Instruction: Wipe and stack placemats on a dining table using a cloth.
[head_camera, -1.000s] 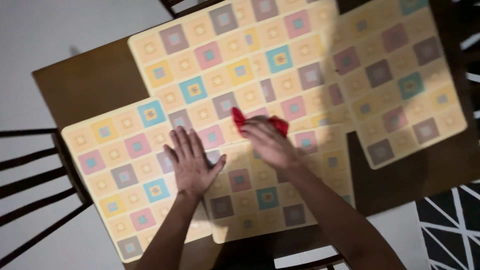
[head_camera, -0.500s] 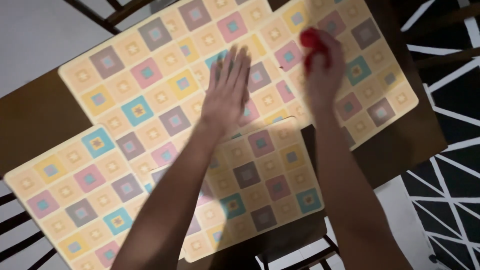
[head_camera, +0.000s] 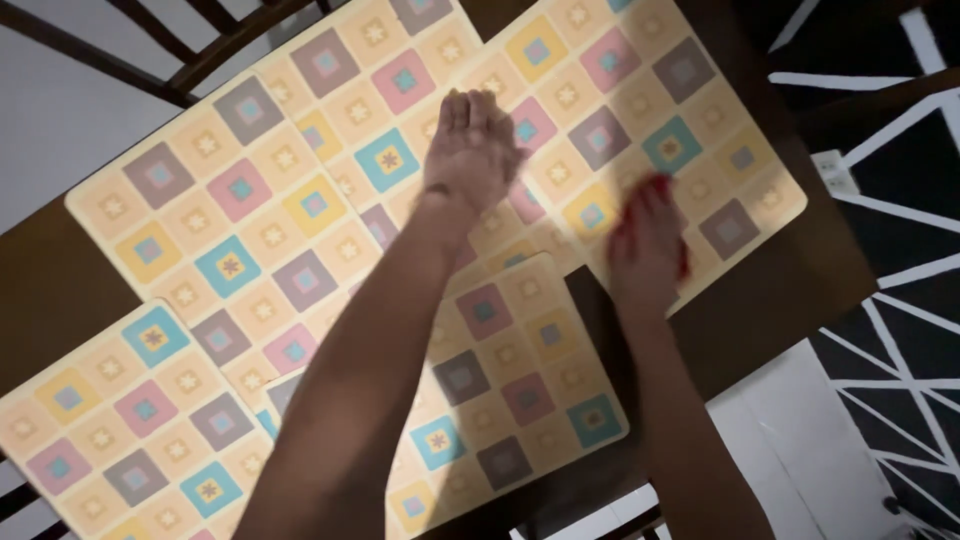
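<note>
A right hand (head_camera: 648, 243) closes on a red cloth (head_camera: 628, 222), soft and light, best bunched in the palm, at three o'clock on a patterned placemat (head_camera: 690, 120). The left hand (head_camera: 472, 150) presses flat, fingers extended, at twelve o'clock on the wooden table (head_camera: 770, 290).

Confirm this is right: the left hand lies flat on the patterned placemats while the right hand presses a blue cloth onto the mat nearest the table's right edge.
Not quite: the cloth is red, not blue, as the head view shows. The rest holds: the left hand lies flat on the patterned placemats, and the right hand presses the cloth onto the right-edge mat.
</note>
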